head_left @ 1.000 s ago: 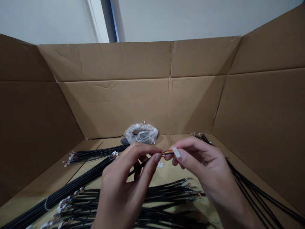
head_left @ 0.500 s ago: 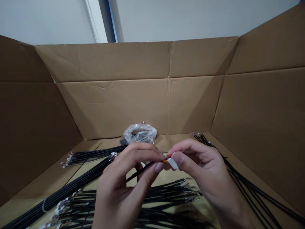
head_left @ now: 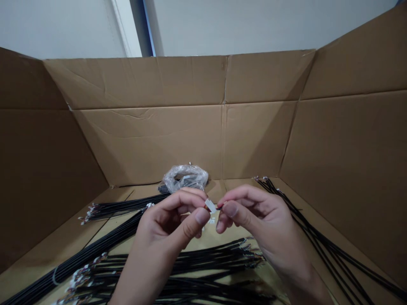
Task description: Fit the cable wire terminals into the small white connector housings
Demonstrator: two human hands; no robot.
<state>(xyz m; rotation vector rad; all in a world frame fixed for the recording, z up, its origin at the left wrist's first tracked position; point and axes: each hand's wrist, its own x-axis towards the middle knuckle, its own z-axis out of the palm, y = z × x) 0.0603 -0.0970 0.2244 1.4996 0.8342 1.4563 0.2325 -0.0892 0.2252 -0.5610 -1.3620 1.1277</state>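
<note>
Between the two hands, a small white plug (head_left: 210, 206) leans from eleven toward five o'clock. It is at two o'clock from the left hand (head_left: 159, 237), the nearer one, whose grip is pinched on it. Over at three o'clock from the plug, the right hand (head_left: 264, 217) pinches a thin wire (head_left: 218, 207). Black cords (head_left: 216, 252) lie below, at six o'clock.

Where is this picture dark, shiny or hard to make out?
In the head view, the left cardboard wall sits in shade; the same view shows pale glints on the plastic bag; there too, the white connector between left hand and right hand looks soft, its detail unreadable.
</note>
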